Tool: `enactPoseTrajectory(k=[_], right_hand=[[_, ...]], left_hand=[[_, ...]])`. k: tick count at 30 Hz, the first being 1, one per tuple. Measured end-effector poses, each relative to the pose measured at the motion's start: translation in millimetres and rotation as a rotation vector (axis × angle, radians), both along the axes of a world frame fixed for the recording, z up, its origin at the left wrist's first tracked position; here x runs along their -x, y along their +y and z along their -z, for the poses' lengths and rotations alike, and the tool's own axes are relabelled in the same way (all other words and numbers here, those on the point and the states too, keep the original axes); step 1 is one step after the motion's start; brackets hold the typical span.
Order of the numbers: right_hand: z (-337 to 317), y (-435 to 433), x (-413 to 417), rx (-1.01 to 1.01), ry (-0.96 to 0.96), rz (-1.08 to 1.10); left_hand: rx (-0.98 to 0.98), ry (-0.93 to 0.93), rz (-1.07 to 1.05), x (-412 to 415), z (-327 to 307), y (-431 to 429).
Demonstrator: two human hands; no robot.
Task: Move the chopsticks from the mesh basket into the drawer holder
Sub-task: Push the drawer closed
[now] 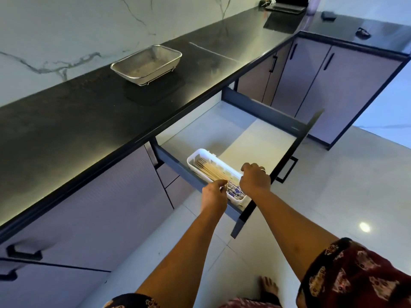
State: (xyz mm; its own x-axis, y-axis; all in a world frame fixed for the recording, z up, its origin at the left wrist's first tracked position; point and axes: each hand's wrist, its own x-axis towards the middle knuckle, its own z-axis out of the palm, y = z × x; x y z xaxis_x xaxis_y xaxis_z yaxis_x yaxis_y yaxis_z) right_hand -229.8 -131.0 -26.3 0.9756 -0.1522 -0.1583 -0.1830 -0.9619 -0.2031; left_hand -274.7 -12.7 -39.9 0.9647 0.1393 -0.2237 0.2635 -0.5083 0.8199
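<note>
A bundle of pale wooden chopsticks (211, 171) with blue-patterned ends lies in a white plastic holder (196, 153) at the near left corner of the open drawer (262, 138). My left hand (213, 194) is at the holder's near end, its fingers pinched on the chopsticks' patterned ends. My right hand (255, 177) hovers over the holder's right rim with its fingers curled; what it touches is hidden. The metal mesh basket (146, 64) stands on the black counter (66, 121) and looks to hold nothing.
The drawer's dark front panel (273, 178) juts out toward me, with a black handle on it. Lavender cabinet doors (311, 81) line the far corner. A black tray lies under the basket. A bare foot (269, 285) rests on the white tiled floor.
</note>
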Motion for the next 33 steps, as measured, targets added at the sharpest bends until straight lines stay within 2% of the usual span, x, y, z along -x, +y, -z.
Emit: enactPoseTrajectory(k=[4,9,11,13,17,21,26,33], right_hand=[[6.6,-34.7,-11.0,-0.086,-0.077,0.156],[19.1,-83.6,-32.9,-0.475,-0.095,0.523],[23.3,-99.5,-44.3,-0.650,-0.062,0.605],[27.0,-109.4,-52.9,-0.770,-0.007,0.594],[28.0,-117.1,-63.7,-0.821,0.084,0.605],[25.8,-116.5,-72.6,-0.910,0.162,0.581],[27.9,-113.1,-88.8,-0.870,0.229,0.399],[34.6,-85.5,-121.6,-0.865,0.262,0.270]], left_hand=[[-0.044,0.013,-0.008,5.4,7.4,-33.9],[-0.226,-0.016,-0.033,9.9,22.9,-78.4],[-0.316,-0.062,-0.041,10.2,26.5,-96.7],[-0.428,-0.100,-0.032,9.4,30.5,-106.9],[-0.655,-0.123,0.033,9.7,38.7,-107.2],[-0.784,-0.145,0.127,8.3,37.4,-101.4],[-0.875,-0.103,0.092,-12.2,35.9,-83.7],[-0.948,-0.094,0.068,-50.0,35.5,-46.2]])
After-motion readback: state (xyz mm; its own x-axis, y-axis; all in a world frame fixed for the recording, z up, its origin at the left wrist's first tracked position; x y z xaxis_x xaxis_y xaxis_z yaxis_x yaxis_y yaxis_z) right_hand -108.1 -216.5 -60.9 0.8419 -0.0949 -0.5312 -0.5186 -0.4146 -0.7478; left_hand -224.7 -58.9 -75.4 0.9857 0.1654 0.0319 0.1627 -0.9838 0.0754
